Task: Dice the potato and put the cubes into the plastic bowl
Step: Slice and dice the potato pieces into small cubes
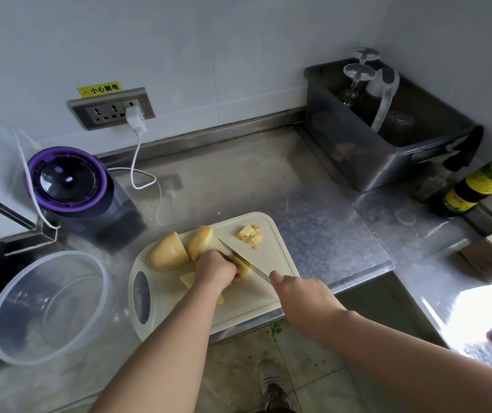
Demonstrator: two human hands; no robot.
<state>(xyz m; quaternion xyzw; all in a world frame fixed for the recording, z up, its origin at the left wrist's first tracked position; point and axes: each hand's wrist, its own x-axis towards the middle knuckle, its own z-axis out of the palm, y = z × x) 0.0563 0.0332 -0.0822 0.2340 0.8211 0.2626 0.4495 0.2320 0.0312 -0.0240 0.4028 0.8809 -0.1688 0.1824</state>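
Note:
A cream cutting board [271, 296] lies on the steel counter. Two big peeled potato chunks [169, 252] rest at its far left, and a small pile of potato cubes [250, 234] sits at the far right corner. My left hand [215, 268] presses a potato piece [244, 267] down in the middle of the board, with flat slices [188, 278] beside it. My right hand [301, 296] grips a knife [240, 257] whose blade cuts into that piece next to my left fingers. The clear plastic bowl [6, 296] stands left of the board and holds nothing.
A purple-lidded appliance [65, 178] stands behind the bowl, its white cable [137, 162] running to a wall socket. A grey bin with glasses [387, 129] fills the back right corner, bottles [483, 183] beside it. A cardboard box [489, 257] sits right. The counter edge lies just under the board.

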